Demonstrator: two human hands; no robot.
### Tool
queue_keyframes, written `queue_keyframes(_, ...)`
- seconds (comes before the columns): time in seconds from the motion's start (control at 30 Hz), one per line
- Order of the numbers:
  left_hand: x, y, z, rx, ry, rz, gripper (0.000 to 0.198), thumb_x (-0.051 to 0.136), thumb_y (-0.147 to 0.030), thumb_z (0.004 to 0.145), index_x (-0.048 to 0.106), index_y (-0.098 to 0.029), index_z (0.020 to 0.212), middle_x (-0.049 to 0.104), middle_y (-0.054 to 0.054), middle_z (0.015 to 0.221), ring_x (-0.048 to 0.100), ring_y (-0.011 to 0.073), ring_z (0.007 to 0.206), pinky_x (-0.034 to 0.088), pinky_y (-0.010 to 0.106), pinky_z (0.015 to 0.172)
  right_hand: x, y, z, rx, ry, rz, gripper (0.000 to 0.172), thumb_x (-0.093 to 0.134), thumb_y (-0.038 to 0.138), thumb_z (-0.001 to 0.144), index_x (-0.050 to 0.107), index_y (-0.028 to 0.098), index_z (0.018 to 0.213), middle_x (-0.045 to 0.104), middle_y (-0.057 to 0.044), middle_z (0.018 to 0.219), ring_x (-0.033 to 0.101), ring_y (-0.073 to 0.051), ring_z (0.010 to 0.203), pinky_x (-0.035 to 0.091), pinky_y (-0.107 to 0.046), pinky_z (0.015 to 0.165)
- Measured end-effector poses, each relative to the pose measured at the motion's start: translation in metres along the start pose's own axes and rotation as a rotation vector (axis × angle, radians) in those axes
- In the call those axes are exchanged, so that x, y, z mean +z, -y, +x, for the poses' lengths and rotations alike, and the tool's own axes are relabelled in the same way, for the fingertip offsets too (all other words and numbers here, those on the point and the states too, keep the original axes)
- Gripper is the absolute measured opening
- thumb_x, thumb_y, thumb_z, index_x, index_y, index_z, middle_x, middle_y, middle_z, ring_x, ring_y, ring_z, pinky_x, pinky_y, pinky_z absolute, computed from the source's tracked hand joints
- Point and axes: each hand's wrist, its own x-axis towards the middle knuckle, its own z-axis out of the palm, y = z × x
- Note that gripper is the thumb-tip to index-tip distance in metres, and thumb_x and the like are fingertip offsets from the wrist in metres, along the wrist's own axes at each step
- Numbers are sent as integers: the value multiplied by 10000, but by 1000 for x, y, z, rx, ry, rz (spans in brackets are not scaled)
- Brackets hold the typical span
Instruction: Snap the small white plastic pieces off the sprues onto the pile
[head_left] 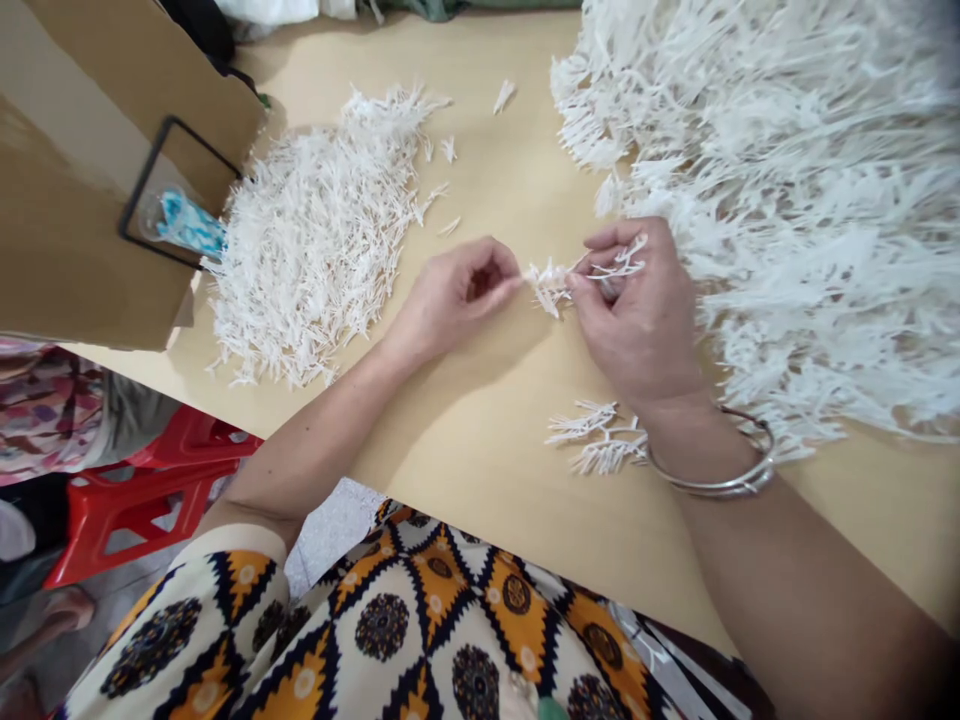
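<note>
Over the middle of the table, my left hand [469, 285] pinches the left tip of a small white branched sprig [551, 285], which looks like plastic. The fingers of my right hand [637, 310] are closed on the sprig's other end, and a forked piece of it sticks out above the thumb. Below my right wrist lies another white sprig [600, 437], flat on the table. To the left of my left hand is a heap of short white pieces [315, 230]. A larger pile of long white sprigs [810, 200] spreads beyond my right hand.
A cardboard box [97, 170] stands at the left, with a black wire frame and a clear cup [184, 222] holding something blue and white. Several loose bits lie near the small heap. Red stools [142, 500] and part of a seated person show beyond the table's left edge.
</note>
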Motion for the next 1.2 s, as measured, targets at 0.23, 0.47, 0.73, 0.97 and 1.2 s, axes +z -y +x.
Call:
queue_keyframes(0.23, -14, 30, 7, 65, -427, 225, 500, 547, -736, 992, 647, -276, 1160, 663, 66, 1199, 604, 136, 900, 537, 397, 842, 7, 13, -5, 17, 23, 187, 289, 741, 225, 852, 594, 284, 1094, 705, -17, 891, 691, -202, 759, 598, -399, 710)
queue_keyframes(0.47, 2, 2, 1, 136, 56, 89, 214, 587, -345, 1054, 684, -263, 1227, 739, 76, 1251, 697, 177, 1055, 568, 345, 886, 7, 14, -7, 15, 59, 156, 303, 741, 355, 914, 584, 303, 1168, 711, -20, 969, 725, -214, 837, 648, -428, 793)
queue_keyframes(0.73, 2, 0, 0, 97, 113, -41, 238, 656, -442, 1030, 711, -230, 1124, 770, 69, 1090, 692, 140, 907, 529, 277, 747, 7, 17, -9, 25, 110, 173, 332, 751, 305, 900, 596, 290, 1194, 733, -16, 983, 736, -211, 837, 658, -440, 817)
queue_keyframes(0.97, 7, 2, 1, 11, 93, -45, 224, 687, -428, 1003, 697, -204, 991, 709, 1, 815, 586, 102, 695, 448, 251, 632, 9, 17, -11, 10, 122, 165, 304, 756, 323, 905, 608, 303, 1170, 741, -24, 994, 739, -217, 826, 658, -435, 797)
queue_keyframes(1.2, 7, 6, 2, 70, -21, 317, 126, 615, -108, 947, 675, -217, 965, 767, 25, 974, 679, 165, 892, 503, 346, 894, 10, 23, -12, -17, 212, 112, 276, 710, 270, 916, 597, 281, 1167, 718, -33, 1033, 654, -165, 659, 615, -410, 695)
